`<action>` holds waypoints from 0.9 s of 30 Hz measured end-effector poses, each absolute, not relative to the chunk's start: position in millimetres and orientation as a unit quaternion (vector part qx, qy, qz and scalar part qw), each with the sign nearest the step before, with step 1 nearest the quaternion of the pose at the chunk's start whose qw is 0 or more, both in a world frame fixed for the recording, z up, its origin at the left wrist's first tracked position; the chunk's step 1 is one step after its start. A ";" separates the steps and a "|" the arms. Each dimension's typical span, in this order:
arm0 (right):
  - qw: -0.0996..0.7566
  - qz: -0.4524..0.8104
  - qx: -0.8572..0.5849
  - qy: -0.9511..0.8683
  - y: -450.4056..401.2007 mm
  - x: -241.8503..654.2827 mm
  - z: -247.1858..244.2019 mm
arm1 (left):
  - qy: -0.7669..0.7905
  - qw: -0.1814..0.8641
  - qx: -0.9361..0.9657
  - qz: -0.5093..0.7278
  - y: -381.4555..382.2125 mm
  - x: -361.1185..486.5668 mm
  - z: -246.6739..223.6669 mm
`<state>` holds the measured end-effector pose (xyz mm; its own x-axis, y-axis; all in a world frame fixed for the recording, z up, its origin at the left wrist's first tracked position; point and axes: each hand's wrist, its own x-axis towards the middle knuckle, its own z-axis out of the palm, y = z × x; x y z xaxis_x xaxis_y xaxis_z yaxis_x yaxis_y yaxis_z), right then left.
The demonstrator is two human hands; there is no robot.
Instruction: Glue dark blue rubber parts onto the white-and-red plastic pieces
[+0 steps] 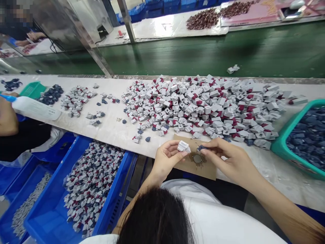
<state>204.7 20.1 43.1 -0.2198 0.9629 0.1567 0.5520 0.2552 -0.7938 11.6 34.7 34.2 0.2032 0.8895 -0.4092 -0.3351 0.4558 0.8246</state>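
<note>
Between the thumb and fingers of my left hand (169, 156) is a light grey plastic part (183, 146). My right hand (225, 157) pinches a small dark blue part (201, 148) just to the right of it, with a gap between the two parts. Both hands are over a brown cardboard sheet (209, 171) at the table's front edge. A dark ring of tiny pieces (197, 158) lies on the cardboard. Behind the hands spreads a large pile of grey and dark red parts (203, 101).
A green basket (279, 144) of dark blue parts stands right. Blue bins (45, 217) with parts are below left. Another person's arm (7, 117) is near a white bottle (35, 107) at far left. A green conveyor belt (165, 59) runs behind the table.
</note>
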 end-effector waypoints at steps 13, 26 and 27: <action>0.412 0.397 -0.503 -0.648 23.0 188.2 61.3 | 0.436 0.723 0.327 0.425 34.2 16.3 39.5; 0.397 0.455 -0.502 -0.620 27.5 193.0 50.2 | 0.329 0.797 0.306 0.403 35.5 26.8 38.6; 0.408 0.445 -0.521 -0.603 26.8 194.8 50.6 | 0.316 0.808 0.283 0.408 38.1 26.3 39.1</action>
